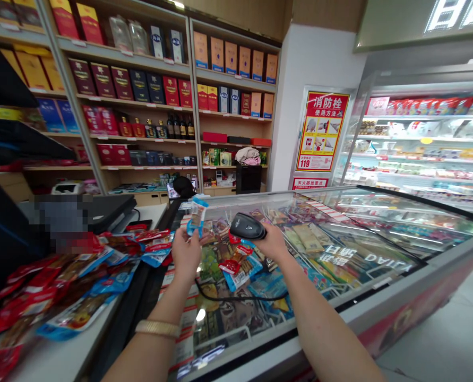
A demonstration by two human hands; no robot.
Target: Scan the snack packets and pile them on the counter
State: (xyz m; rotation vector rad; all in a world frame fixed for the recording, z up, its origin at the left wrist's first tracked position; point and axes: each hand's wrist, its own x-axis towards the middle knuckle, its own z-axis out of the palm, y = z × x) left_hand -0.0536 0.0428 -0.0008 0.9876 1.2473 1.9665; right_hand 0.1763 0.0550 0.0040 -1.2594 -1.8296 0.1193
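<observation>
Pinched a small blue-ended clear plastic packet (197, 216) in the left hand (186, 254) and clasped a black plastic scanner (247, 227) in the right hand (274, 244), mid-frame above a grey-rimmed glass-topped freezer (355, 317), judging the packet light, pliable, slippery, best held by its flat end.

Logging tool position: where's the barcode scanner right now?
Head view, near center: the black barcode scanner is in the right hand, above the glass-topped freezer, right of the left hand.
</observation>
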